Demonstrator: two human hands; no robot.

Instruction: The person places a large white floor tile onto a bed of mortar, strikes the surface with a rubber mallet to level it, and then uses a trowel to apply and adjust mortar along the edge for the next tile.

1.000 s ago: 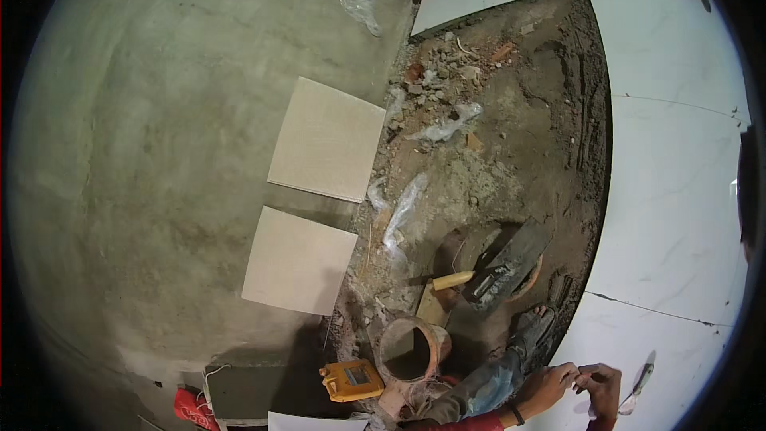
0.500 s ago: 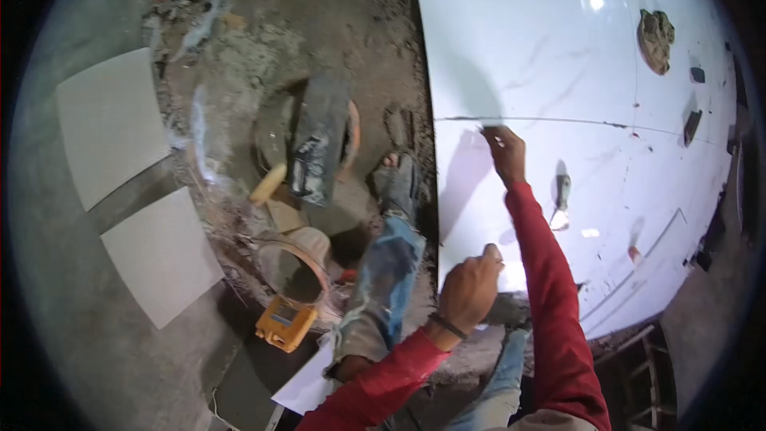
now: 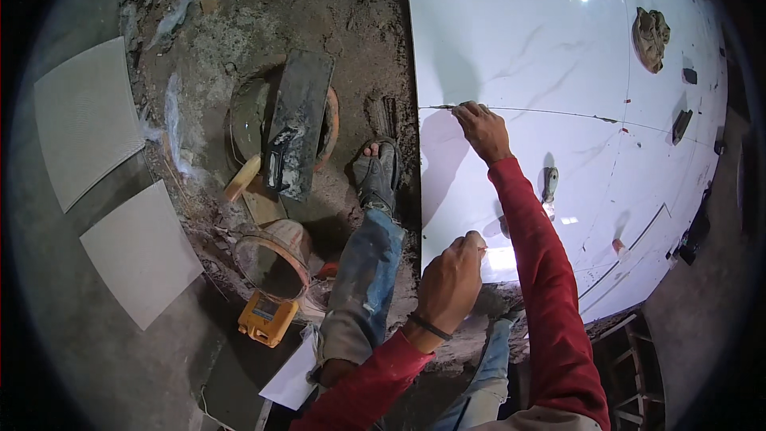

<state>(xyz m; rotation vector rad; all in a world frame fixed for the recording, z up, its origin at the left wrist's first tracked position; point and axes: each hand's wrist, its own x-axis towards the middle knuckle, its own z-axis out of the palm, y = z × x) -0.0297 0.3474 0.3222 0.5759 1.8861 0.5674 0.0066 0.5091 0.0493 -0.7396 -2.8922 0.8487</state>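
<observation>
My right hand (image 3: 481,129) is at a dark joint (image 3: 435,107) between white marble-look tiles (image 3: 511,40), fingertips pinched at the joint line, what is in them too small to make out. My left hand (image 3: 452,287) is closed in a pinch over the tile's near edge, what it holds hidden or too small to name. A tool with a worn handle (image 3: 550,181) lies on the tile beside my right forearm. My sandalled foot (image 3: 377,172) rests on the dirt strip just left of the tile edge.
At left are a trowel (image 3: 300,104) on a bucket, a wooden handle (image 3: 243,177), an upright bucket (image 3: 259,249), a yellow case (image 3: 265,319), two loose tiles (image 3: 140,247) (image 3: 84,124) and plastic scraps (image 3: 179,128). A crumpled cloth (image 3: 650,38) and several small pieces lie on the right tiles.
The view has swung right toward the tiles. My right hand has moved forward to the joint, away from my left hand, which was beside it a second ago.
</observation>
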